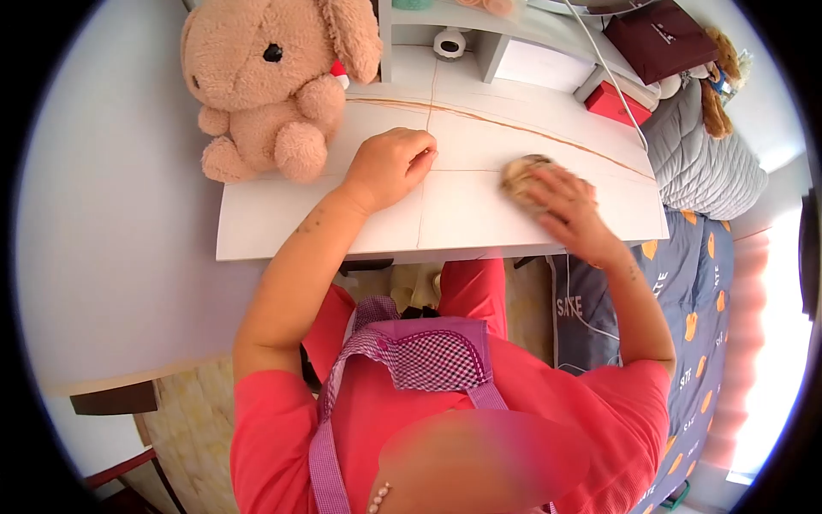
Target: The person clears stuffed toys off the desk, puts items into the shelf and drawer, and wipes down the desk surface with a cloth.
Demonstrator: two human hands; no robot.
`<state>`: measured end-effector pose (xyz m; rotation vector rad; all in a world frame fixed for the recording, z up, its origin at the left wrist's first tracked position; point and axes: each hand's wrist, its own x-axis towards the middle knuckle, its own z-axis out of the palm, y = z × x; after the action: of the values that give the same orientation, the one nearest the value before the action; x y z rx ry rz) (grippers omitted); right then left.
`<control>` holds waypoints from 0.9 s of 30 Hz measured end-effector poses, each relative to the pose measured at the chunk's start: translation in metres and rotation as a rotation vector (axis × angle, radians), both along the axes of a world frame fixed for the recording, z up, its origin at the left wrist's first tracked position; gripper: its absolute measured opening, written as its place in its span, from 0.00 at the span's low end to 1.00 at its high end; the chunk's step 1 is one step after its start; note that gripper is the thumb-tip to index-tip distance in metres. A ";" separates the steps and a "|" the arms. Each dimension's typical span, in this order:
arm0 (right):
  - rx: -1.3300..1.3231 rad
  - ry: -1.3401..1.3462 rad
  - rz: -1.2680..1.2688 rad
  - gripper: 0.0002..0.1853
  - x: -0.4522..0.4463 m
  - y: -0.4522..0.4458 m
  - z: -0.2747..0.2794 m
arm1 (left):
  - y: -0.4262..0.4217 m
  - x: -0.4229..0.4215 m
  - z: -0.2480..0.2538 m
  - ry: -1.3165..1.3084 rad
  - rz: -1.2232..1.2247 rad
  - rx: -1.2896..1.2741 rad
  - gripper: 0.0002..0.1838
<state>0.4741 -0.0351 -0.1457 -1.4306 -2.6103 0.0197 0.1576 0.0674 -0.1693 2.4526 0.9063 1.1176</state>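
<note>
My right hand [569,206] presses on a crumpled brownish cleaning cloth [519,178] on the right part of the white desk [479,210]; its fingers lie over the cloth and are slightly blurred. On the left part of the desk rests my left hand [392,164], curled into a loose fist. Whether anything is inside that fist is hidden. Brown-gold marbling lines run across the desktop beyond both hands.
A large plush toy [265,94] sits at the desk's left end. Along the back are a shelf unit [488,47] with a small white camera [449,43], a red box [618,103] and a maroon bag [659,41]. A white cable [606,68] hangs at right, near a patterned bed [676,317].
</note>
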 end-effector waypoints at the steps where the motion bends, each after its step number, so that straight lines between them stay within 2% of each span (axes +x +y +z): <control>1: 0.035 0.019 -0.110 0.26 0.026 0.003 -0.008 | 0.000 0.002 0.001 0.002 -0.010 -0.012 0.03; 6: 0.160 -0.065 -0.646 0.30 0.101 0.042 -0.029 | 0.000 0.007 0.002 0.015 -0.031 -0.023 0.04; 10: 0.145 -0.021 -0.831 0.32 0.081 0.092 -0.026 | 0.005 0.002 -0.003 0.010 0.006 -0.020 0.04; 15: 0.216 -0.041 -0.655 0.32 0.013 0.137 -0.023 | 0.012 0.000 -0.006 0.045 0.061 -0.043 0.04; 17: 0.186 -0.030 -0.469 0.30 -0.013 0.139 -0.024 | 0.011 -0.001 -0.007 0.044 0.053 -0.024 0.04; 20: 0.148 0.005 -0.118 0.27 -0.051 0.102 -0.010 | 0.008 -0.004 -0.004 0.052 0.058 -0.021 0.04; 23: 0.138 0.079 0.039 0.28 -0.044 0.073 -0.007 | 0.004 -0.004 -0.001 0.052 0.062 -0.024 0.04; 26: 0.111 0.078 -0.045 0.28 -0.009 0.077 -0.010 | 0.004 -0.003 0.000 0.063 0.064 -0.022 0.04; 27: 0.141 0.079 -0.174 0.27 0.004 0.081 -0.010 | 0.004 -0.003 0.000 0.070 0.062 -0.024 0.04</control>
<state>0.4786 0.0454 -0.1562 -1.5657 -2.3650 -0.1244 0.1548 0.0715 -0.1695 2.4736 1.0167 1.0407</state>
